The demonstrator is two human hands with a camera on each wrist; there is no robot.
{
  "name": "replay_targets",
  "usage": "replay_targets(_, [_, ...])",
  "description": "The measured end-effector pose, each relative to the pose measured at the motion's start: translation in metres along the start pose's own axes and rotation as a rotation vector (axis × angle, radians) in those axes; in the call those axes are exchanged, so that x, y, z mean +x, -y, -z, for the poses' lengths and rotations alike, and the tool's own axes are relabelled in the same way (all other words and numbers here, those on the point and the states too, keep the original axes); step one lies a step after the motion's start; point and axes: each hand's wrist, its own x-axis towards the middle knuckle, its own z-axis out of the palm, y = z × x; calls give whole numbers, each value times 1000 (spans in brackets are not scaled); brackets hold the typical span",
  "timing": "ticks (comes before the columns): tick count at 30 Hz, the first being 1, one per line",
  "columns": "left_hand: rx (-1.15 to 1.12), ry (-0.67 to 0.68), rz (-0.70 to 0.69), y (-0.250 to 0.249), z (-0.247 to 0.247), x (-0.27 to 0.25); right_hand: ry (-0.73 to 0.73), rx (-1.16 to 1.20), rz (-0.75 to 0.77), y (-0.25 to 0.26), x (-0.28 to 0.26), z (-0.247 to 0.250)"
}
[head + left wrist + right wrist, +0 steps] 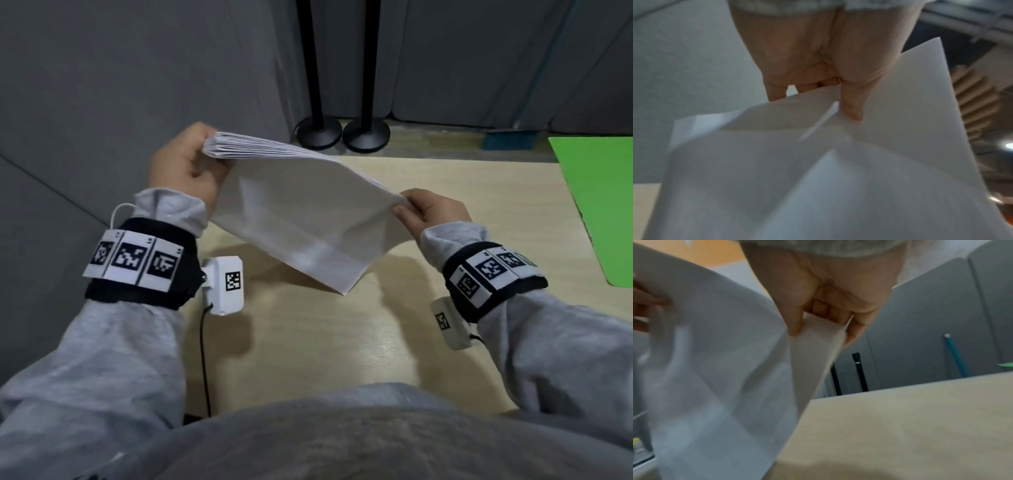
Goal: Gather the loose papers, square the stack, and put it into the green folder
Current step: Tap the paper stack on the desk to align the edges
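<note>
I hold a stack of white papers (301, 212) in the air above the wooden table (325, 342), tilted, with one corner hanging down. My left hand (191, 164) grips its upper left corner, where the sheet edges fan out slightly. My right hand (428, 212) pinches the stack's right corner between thumb and fingers. In the left wrist view the thumb (851, 104) presses on the papers (818, 178). In the right wrist view the fingers (857, 324) clamp the paper edge (818, 344). The green folder (603, 205) lies flat on the table at the far right.
Two black stand bases (342, 132) sit on the floor behind the table's far edge, by grey partition panels. A teal broom head (510, 138) rests behind the table near the folder. The table's left edge runs under my left wrist.
</note>
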Motion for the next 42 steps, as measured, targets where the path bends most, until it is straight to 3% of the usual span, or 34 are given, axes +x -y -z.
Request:
replay_targets(3, [-94,30,68,13,2,-2,-50,24,-110,-17,5,-2])
replay_targets(7, [-172,-4,227,40,-3,-5,-197,300,-181,-23,6,-5])
replay_targets(12, [-377,-19,404,63,-16,-19,-64,558,-237,-18,14,-10])
replay_targets(15, [-413,-96,471,60,-31,-21,-141,617,-244,-16,15,-14])
replay_targets(23, [-406,-264,440,38,-51,-18,-383,680,-124,1,11,-12])
replay_targets(25, [-400,-221,471,44,-57,-22,-380,646,-139,-5,8,-14])
replay_targets(29, [-179,-52,668,63,-74,-54,-225,496,-173,-28,-5,-29])
replay_targets(32, [-174,-30,772,65,-79,-64,-173,468,-197,-32,-6,-31])
replay_targets(39, [-279,-26,606,79,-67,-49,-336,656,-154,-29,-8,-23])
replay_targets(42, [-155,0,661,81,-69,-50,-278,605,-159,-24,-4,-21])
